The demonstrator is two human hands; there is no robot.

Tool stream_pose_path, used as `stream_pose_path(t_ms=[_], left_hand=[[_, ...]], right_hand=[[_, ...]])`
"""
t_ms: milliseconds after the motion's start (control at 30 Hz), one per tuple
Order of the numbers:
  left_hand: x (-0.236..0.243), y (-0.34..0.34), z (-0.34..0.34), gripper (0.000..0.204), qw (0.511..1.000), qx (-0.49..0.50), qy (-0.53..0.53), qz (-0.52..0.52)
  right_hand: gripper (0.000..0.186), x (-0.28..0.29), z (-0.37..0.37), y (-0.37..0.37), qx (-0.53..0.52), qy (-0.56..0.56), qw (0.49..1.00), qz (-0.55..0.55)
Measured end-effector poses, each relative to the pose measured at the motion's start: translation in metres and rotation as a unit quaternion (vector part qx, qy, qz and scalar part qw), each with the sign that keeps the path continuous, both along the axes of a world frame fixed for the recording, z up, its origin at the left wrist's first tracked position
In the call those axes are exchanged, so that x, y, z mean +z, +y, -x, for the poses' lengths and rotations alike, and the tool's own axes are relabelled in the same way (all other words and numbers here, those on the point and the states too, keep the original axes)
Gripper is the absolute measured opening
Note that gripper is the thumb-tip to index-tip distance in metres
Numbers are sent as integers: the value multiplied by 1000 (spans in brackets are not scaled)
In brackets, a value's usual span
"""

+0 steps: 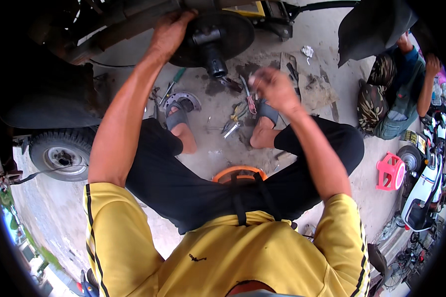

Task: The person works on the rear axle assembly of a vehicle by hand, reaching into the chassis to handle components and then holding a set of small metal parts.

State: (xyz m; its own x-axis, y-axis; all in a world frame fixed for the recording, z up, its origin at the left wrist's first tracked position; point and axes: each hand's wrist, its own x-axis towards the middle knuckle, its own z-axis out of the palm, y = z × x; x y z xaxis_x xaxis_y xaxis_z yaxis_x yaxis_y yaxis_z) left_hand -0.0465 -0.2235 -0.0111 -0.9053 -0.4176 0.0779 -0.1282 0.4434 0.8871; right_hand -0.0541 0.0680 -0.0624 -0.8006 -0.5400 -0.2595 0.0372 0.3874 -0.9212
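My left hand reaches up under the vehicle, its fingers bent over the upper left edge of a round dark plate. From the middle of that plate a black cylindrical hub points down towards me. To the right of the hub, my right hand is lifted above my foot; motion smears its fingers, so I cannot make out anything in them. Below it on the floor lie pliers with red handles, yellow-handled pliers and a silver spanner. A green-handled tool rests beside a metal ring near my other foot.
A tyred wheel stands at left beneath dark bodywork. At the top is a yellow jack-like device. An orange stool is under me. Rightwards, a person squats by a dark panel; a pink stool and motorbikes stand nearby.
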Motion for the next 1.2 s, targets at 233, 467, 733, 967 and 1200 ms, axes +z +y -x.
stream_pose_path(t_ms=[233, 467, 733, 967, 1200], left_hand=[[-15, -14, 2, 45, 999, 14, 36, -1], [0, 4, 0, 30, 996, 4, 62, -71], [-9, 0, -1, 21, 989, 28, 102, -104], [-4, 5, 3, 19, 990, 24, 97, -101], [1, 8, 0, 20, 988, 20, 88, -129]], right_hand=[[37, -225, -115, 2, 67, -120, 978, -159], [32, -294, -162, 10, 178, -3, 936, -303], [31, -318, -144, -22, 271, 3, 930, -247], [31, -319, -146, -47, 256, -72, 942, -202], [23, -327, -140, -69, 273, 11, 938, -215]])
